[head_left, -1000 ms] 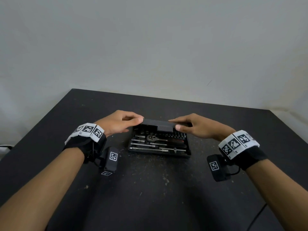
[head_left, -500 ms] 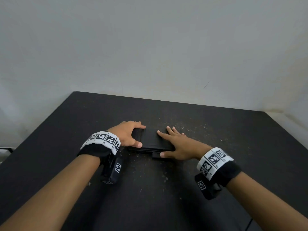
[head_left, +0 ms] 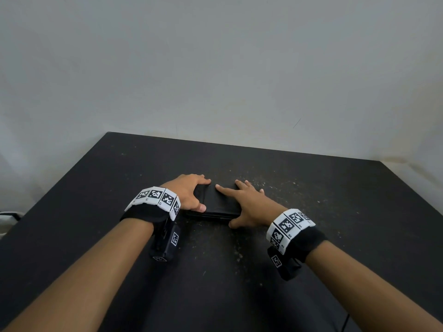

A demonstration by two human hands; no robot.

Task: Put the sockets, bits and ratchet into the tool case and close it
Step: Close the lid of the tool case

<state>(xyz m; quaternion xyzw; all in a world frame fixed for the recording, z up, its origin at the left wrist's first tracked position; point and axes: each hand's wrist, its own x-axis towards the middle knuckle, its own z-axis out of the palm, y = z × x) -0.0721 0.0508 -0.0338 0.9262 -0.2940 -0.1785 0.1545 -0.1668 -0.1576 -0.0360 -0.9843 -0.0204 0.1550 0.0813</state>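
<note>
A: What's different from a second ago?
B: The lid is down, so the tool case (head_left: 217, 205) looks shut and the job nearly done.
A: And the hands?
B: Left hand (head_left: 189, 194) clasps its left end; right hand (head_left: 249, 204) lies flat, fingers spread, on top. The case sits between them, mid-table (head_left: 335, 212).
</note>
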